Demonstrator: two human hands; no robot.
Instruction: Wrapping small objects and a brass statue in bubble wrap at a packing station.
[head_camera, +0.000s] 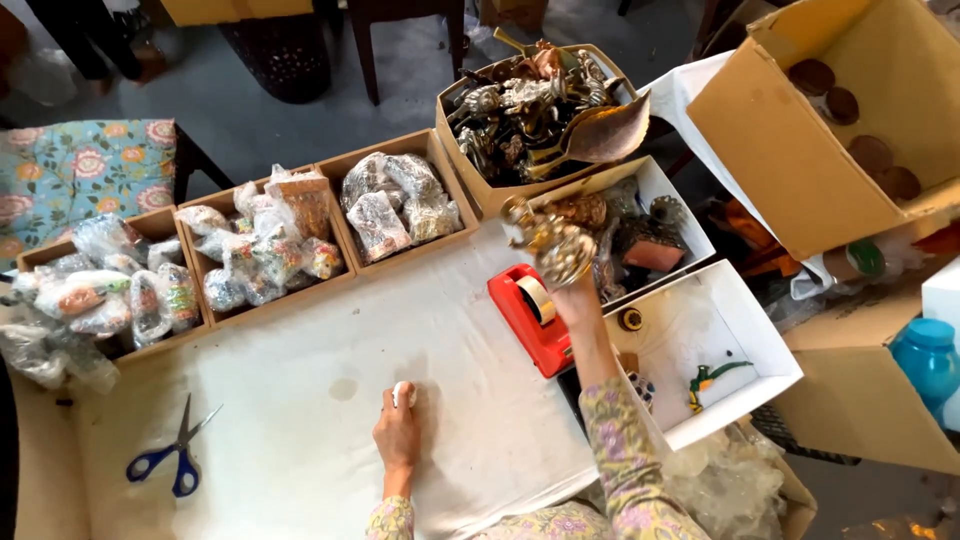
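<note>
The right hand (577, 300) is reaching up and away from the body, its fingers closing around the base of a small brass figurine (550, 240), a shiny, knobbly piece of ornate cast metal that is blurring slightly in the picture. The figurine is sitting directly above the hand, lifted clear of the table. Just to the left of that wrist a red plastic tape dispenser (530, 318) is standing, blocky and smooth, with a pale roll of tape mounted in it.

The left hand (398, 432) is lying flat and low on the white cloth (300, 400), fingers drawn together, with the fingertips pressing on a small whitish piece (402, 392); what it is cannot be told. The cloth is soft and lightly stained.

Far to the left of this hand, blue-handled scissors (170, 455) are lying with their steel blades apart. Beyond both hands, shallow wooden trays (330, 175) are holding lumpy parcels wrapped in crinkly clear plastic. Above the right hand a cardboard box (480, 180) is brimming with dark and golden metal figures, and to its right an open white box (740, 330) is sitting, smooth-walled.
</note>
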